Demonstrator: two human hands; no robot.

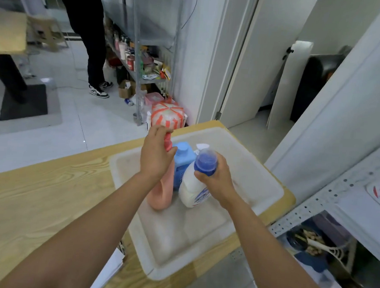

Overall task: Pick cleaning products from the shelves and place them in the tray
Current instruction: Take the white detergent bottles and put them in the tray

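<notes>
A white tray (201, 239) lies on the wooden table (39, 193). My left hand (154, 155) grips the red cap end of a pink bottle (163, 197), whose base stands in the tray. My right hand (216, 178) holds a white bottle (191, 192) just below its blue cap, the bottle tilted with its base on the tray floor. Between and behind them a light-blue bottle (182, 159) stands in the tray, partly hidden by both.
A grey perforated shelf unit (327, 195) stands at the right, holding a basket of items low down. A metal rack (142, 60) of goods stands beyond the table. A person in dark trousers stands far left of the rack. An open door is at the right.
</notes>
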